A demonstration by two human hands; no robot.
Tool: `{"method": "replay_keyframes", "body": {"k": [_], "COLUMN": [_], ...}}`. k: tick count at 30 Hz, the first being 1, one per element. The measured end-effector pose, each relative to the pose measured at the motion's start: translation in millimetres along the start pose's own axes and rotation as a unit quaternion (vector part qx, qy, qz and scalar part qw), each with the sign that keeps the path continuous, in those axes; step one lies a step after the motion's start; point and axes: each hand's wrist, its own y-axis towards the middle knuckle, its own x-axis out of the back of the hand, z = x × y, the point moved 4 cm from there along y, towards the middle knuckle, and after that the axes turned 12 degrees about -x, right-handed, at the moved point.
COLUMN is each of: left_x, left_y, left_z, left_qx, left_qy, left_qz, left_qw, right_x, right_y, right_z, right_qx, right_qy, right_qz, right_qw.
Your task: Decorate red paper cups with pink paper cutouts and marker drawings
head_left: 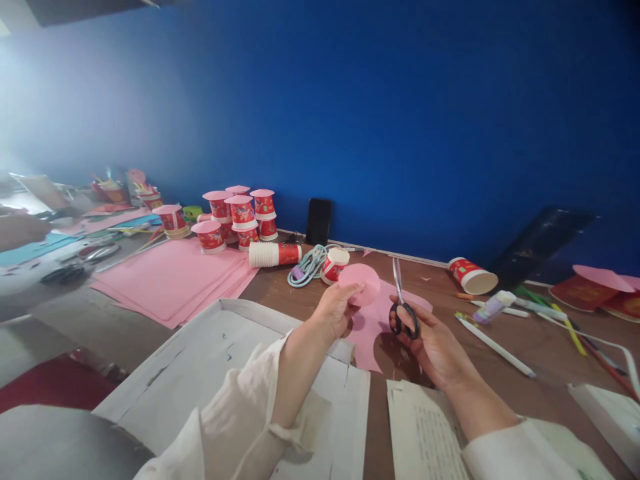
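Pinched between the thumb and fingers of my left hand (336, 310) is a round pink paper disc (365, 280). My right hand (435, 343) has its fingers around the black handles of a pair of scissors (399, 283), whose blades point up and away, apart from the disc. Below both hands a larger piece of pink paper (367, 347) lies on the brown table. An upright red paper cup (334, 265) stands just behind the disc. Beyond it, a coiled pale blue cord (311, 267) rests beside a nested stack of paper cups (275, 254) on its side.
Red cups topped with pink discs (242, 212) stand at the back left, behind pink sheets (175, 277). A phone (319, 221) leans on the blue wall. A cup (473, 275), a glue stick (495, 307) and a white pen (495, 345) lie right. Another person's hand (23, 230) shows far left.
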Motion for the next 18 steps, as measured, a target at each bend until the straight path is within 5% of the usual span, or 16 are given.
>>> {"method": "replay_keyframes", "body": {"k": [18], "left_x": [-4.3], "left_y": [1.6], "left_z": [1.1], "left_qx": [-0.008], "left_qy": [-0.022], "left_qz": [0.014], "left_qw": [1.0], "right_x": [-10.4], "right_y": [-5.8], "right_z": [-5.2], "right_qx": [-0.008], "right_qy": [-0.065], "right_qz": [0.019], "right_qw": [0.998]}}
